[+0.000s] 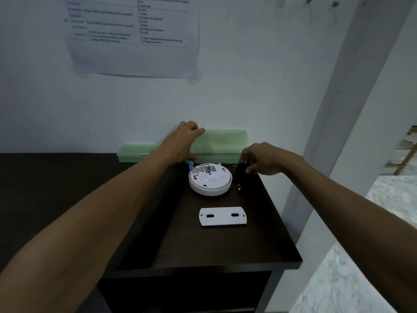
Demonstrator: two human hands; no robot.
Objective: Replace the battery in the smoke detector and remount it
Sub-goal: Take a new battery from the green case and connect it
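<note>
Smoke detector (210,180), round white plastic, back-up on dark wood worktop (225,245); right hand (262,160) clamped on black battery (241,168) at three o'clock; left hand (185,141) curled, grip unclear.

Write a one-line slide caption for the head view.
Smoke detector open on dark table, mounting plate nearby; right hand grips a black battery.

A round white plastic smoke detector (210,180) lies back-up on the dark bench (214,245), battery bay open, red and black wires showing. A flat white mounting plate (223,216) lies just in front.
</note>
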